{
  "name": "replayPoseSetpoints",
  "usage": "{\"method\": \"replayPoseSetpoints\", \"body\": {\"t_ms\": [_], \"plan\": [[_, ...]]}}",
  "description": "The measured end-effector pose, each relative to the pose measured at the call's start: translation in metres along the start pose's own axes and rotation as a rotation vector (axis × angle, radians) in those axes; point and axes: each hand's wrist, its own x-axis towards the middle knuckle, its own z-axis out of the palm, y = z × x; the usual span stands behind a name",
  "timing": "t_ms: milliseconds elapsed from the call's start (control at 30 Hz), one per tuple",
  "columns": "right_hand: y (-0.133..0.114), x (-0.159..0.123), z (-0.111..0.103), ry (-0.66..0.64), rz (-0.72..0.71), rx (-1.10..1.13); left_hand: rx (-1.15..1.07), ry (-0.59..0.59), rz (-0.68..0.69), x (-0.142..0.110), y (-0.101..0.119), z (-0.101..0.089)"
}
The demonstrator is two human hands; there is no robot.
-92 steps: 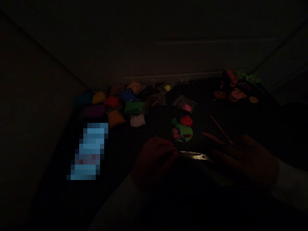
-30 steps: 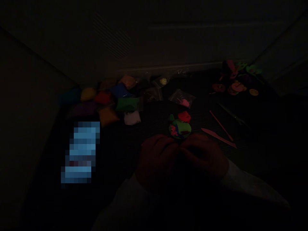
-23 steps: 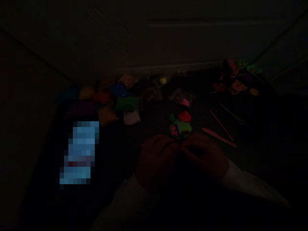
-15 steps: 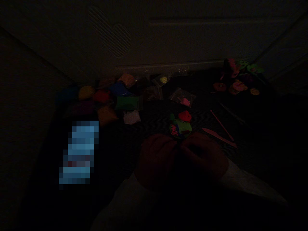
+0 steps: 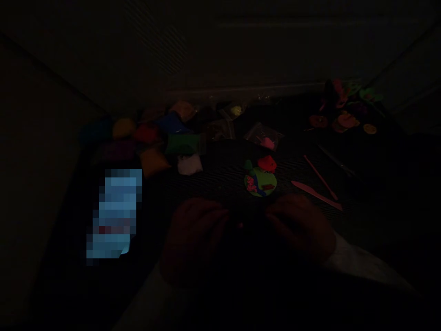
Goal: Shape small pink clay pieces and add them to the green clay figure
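The scene is very dark. My left hand point(image 5: 195, 236) hovers low over the dark table, its fingers stretched to the right and the thumb seeming apart from them; I see nothing in it. Opposite, my right hand point(image 5: 301, 227) has thumb and fingertips drawn together in a pinch; whatever they hold is too dark to make out. A tiny pink piece point(image 5: 240, 225) shows in the gap between the hands. Just beyond them lies a round green clay disc point(image 5: 265, 179) with blue, brown and pink bits on it. A red clay piece point(image 5: 267, 163) and a small dark green one point(image 5: 248, 165) adjoin its far edge.
Right of the disc lie a pink modelling knife point(image 5: 317, 195), a thin pink stick tool point(image 5: 320, 177) and scissors point(image 5: 337, 161). Several coloured clay packets point(image 5: 184, 144) fill the back left. A blurred-out lit rectangle point(image 5: 117, 197) lies left. Finished-looking clay figures point(image 5: 345, 121) stand back right.
The scissors, earlier by my hands, now lie at the right. My hands, fingertips together a second ago, have parted; the left moved left, and the pink piece shows between them.
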Motion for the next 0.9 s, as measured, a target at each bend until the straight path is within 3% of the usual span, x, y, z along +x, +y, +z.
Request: {"method": "replayPoseSetpoints", "body": {"t_ms": [233, 900], "plan": [[0.000, 0.000, 0.001, 0.000, -0.030, -0.008, -0.048, -0.119, -0.017, -0.009, 0.006, 0.000], [0.002, -0.001, 0.001, 0.014, -0.035, 0.007, -0.058, -0.152, -0.090, -0.010, 0.011, 0.012]]}}
